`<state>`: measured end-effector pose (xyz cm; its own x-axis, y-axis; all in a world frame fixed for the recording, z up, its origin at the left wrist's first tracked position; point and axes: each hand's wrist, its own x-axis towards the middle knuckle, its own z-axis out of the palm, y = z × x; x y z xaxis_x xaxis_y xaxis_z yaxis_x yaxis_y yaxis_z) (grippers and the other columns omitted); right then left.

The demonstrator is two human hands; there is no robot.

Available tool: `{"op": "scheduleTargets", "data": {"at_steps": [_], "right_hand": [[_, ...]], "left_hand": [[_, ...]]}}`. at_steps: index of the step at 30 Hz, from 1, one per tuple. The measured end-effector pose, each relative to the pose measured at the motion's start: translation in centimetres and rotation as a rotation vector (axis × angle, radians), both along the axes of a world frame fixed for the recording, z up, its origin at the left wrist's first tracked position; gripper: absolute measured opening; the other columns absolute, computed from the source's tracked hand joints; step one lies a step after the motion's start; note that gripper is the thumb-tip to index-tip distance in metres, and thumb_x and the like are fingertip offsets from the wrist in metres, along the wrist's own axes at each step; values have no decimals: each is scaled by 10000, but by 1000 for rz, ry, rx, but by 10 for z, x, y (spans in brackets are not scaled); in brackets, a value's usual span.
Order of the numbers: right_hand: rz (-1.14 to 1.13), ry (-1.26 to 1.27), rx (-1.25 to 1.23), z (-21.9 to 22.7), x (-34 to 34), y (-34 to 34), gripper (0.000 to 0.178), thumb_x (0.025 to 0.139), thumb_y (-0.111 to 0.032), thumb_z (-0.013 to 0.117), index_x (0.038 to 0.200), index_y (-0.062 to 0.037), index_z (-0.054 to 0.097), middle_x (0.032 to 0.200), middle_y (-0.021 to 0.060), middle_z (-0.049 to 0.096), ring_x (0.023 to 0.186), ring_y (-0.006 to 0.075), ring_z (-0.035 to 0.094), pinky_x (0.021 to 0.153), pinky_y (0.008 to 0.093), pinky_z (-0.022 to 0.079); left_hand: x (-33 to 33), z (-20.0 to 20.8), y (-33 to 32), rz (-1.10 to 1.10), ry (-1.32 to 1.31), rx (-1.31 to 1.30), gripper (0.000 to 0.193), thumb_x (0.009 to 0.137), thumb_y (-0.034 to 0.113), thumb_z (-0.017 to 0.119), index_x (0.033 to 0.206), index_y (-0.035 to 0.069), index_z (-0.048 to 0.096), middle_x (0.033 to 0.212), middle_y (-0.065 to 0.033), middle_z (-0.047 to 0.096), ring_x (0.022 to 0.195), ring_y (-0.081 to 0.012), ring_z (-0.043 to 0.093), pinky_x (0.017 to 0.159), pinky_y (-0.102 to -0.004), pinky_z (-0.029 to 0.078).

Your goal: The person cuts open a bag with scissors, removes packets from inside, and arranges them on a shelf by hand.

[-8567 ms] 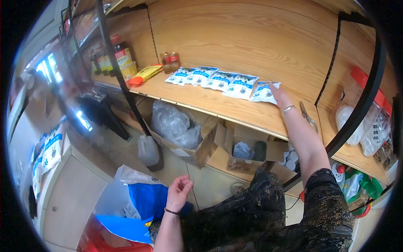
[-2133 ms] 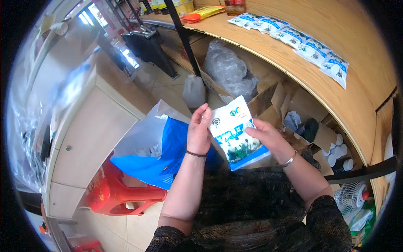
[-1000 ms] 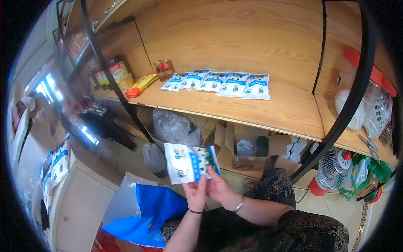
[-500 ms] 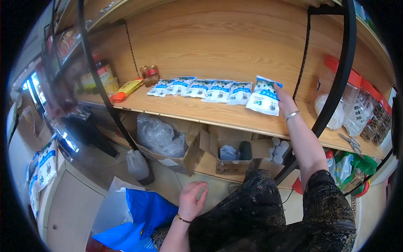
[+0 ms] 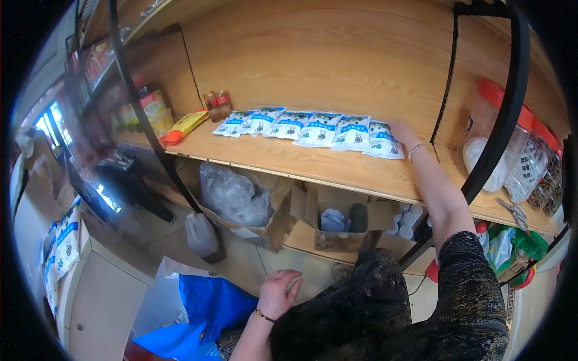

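A row of white and blue plastic packets lies overlapping along the wooden shelf. At the right end of this row, my right hand is closed at the upper right edge of the last packet, which rests on the shelf against its neighbour. Part of the fingers is hidden behind the packet's edge. Low in front of me, my left hand holds nothing; its fingers are loosely bent and the thumb stands apart. Beside it is a large blue and white plastic bag.
Two small jars and a yellow-orange packet stand left of the row. Red-lidded jars and scissors are at the right behind a black post. Cardboard boxes sit below. More packets lie far left.
My right hand has lowered the last packet from a raised, tilted position onto the shelf at the row's right end. My left hand has barely moved.
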<state>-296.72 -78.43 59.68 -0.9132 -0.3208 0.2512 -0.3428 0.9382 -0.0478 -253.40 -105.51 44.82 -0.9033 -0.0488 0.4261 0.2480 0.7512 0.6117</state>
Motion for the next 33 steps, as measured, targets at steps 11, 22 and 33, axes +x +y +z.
{"op": "scheduleTargets", "data": {"at_steps": [11,22,33], "right_hand": [[4,90,-35,-44,-25,5,543,896,-401,366,1302,-41,368,1305,233,389,1195,397,376,1010,440,283],[1339,127,-584,-70,343,-135,96,741,-60,600,832,-32,598,789,113,597,746,294,555,664,384,439],[1310,-285,-262,-163,331,-146,129,795,-178,575,811,-57,617,744,116,621,711,288,600,645,376,475]], "left_hand": [[8,14,-16,44,186,-141,207,778,125,598,973,57,579,961,-112,598,896,-297,566,770,-376,466],[184,1,-201,849,-760,-318,207,766,190,552,893,60,653,957,-170,625,907,-315,598,806,-388,471],[201,-154,-209,939,-781,-114,533,766,467,513,1122,72,553,1151,-177,542,1046,-315,528,904,-375,402]]}}
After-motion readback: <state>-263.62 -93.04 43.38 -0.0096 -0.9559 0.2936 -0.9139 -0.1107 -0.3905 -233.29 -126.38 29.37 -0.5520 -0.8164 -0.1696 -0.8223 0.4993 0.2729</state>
